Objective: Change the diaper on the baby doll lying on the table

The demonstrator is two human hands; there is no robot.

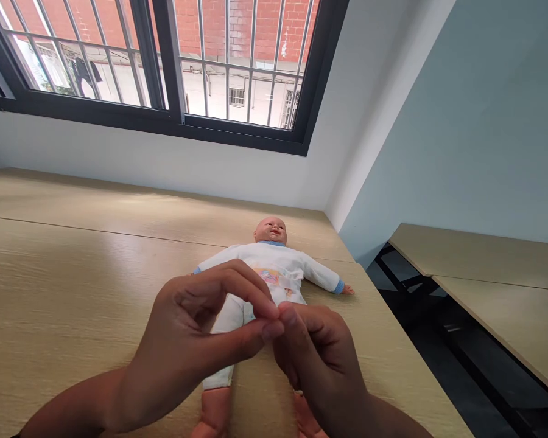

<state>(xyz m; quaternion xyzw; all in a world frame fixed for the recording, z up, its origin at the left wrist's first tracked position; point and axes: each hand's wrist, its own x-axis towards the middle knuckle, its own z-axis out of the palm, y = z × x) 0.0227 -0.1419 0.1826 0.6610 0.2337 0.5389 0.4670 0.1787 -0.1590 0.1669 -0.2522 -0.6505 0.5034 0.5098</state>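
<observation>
A baby doll (pixel 274 258) lies face up on the wooden table (pixel 95 292), dressed in a white top with blue cuffs and collar and white trousers. Its arms are spread and its bare feet point toward me. Above the doll's legs, my left hand (pixel 196 340) pinches thumb and forefinger together. My right hand (pixel 317 353) is closed too, its thumb and finger meeting the left fingertips. Whatever sits between the fingertips, if anything, is too small or hidden to make out. Both hands cover part of the doll's waist and legs.
A barred window (pixel 242 67) with a dark frame is in the white wall behind the table. Across a gap at the right stands a second wooden table (pixel 506 304) with black metal legs. The first table's right edge runs close beside the doll's outstretched arm.
</observation>
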